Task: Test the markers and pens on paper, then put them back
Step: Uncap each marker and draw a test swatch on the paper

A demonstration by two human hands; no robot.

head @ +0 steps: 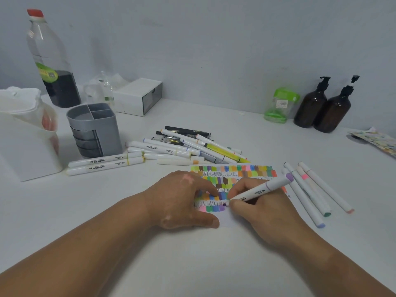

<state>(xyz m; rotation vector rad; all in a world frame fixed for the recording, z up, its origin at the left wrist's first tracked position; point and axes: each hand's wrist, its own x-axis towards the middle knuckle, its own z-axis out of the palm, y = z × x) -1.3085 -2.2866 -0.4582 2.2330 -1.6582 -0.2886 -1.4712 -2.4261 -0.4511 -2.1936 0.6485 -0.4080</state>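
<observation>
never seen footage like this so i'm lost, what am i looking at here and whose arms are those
There is no machine here. A person wears a camera on the head, so the single picture looks down at their own two arms. The left hand rests on a sheet of paper covered in colour swatches. The right hand grips a white marker with its purple tip on the paper. On the white table lie a pile of markers and pens behind the paper, four more markers to the right, and a grey pen holder to the left.
</observation>
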